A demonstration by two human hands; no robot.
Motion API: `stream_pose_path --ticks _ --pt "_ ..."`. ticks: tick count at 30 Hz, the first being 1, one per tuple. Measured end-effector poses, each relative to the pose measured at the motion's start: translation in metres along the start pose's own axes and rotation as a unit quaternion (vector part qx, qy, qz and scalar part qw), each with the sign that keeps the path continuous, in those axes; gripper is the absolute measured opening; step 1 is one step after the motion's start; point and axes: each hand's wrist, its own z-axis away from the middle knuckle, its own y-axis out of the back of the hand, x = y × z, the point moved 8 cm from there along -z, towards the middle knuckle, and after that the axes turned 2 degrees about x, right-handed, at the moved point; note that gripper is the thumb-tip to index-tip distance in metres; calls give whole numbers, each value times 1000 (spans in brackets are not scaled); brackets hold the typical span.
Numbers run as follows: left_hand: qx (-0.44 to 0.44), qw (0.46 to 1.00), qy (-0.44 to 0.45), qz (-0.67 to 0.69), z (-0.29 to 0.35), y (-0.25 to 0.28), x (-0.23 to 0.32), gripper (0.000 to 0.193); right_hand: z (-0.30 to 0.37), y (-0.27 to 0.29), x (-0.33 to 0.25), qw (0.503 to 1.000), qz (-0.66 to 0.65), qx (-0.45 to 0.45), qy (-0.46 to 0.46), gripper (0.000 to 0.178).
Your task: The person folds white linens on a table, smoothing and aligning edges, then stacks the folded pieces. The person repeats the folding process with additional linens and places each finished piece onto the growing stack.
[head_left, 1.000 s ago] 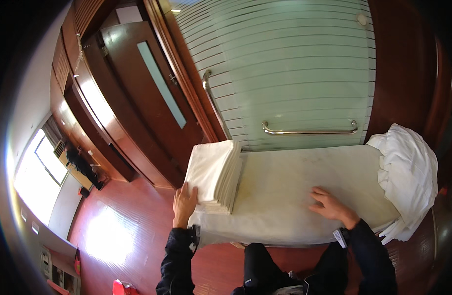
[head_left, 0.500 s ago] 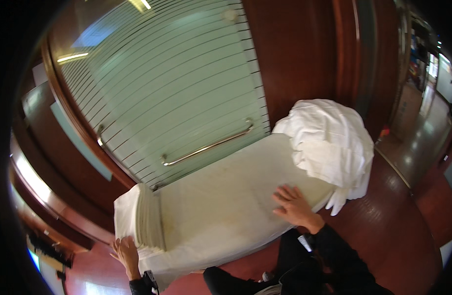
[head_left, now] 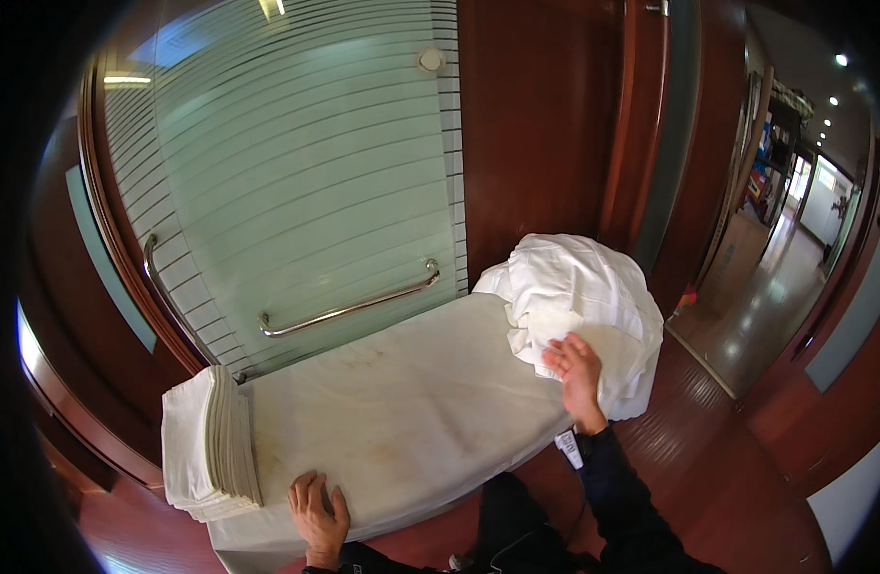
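Observation:
A long table under a pale, stained tablecloth (head_left: 392, 392) stretches in front of me. At its left end sits a stack of folded white cloths (head_left: 210, 445). A large loose heap of white cloth (head_left: 583, 287) covers the right end and hangs over the edge. My left hand (head_left: 318, 512) rests near the table's front edge, to the right of the stack, its fingers slightly bent and apart with nothing in them. In front of the heap is my right hand (head_left: 576, 373), fingers stretched and empty; whether it touches the cloth I cannot tell.
Behind the table stands a striped frosted glass panel (head_left: 306, 182) with a metal bar handle (head_left: 349, 311). A dark red wooden panel (head_left: 540, 115) adjoins it. At the right, a passage with a shiny floor (head_left: 746, 325) leads away past shelves (head_left: 770, 153).
My left hand has moved right, from beside the folded stack onto the tablecloth. My right hand has gone from the tablecloth up to the heap. The view has shifted to the right.

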Motion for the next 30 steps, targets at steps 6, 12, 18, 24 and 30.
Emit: stream_pose_path --ticks 6,12,18,24,30 --pt "-3 1000 13 4 5 -2 -7 33 -63 52 -32 974 -189 115 -45 25" --pt "7 1000 24 12 3 3 -5 33 -98 51 -55 979 -172 93 -49 38" --pt "8 1000 24 1 2 3 -4 34 -70 -26 -87 953 187 75 227 35" --pt "0 999 33 -2 2 3 -5 35 26 -131 -23 917 381 -77 89 41" --pt "0 999 39 4 0 7 -5 35 131 -218 10 784 441 -360 246 28"
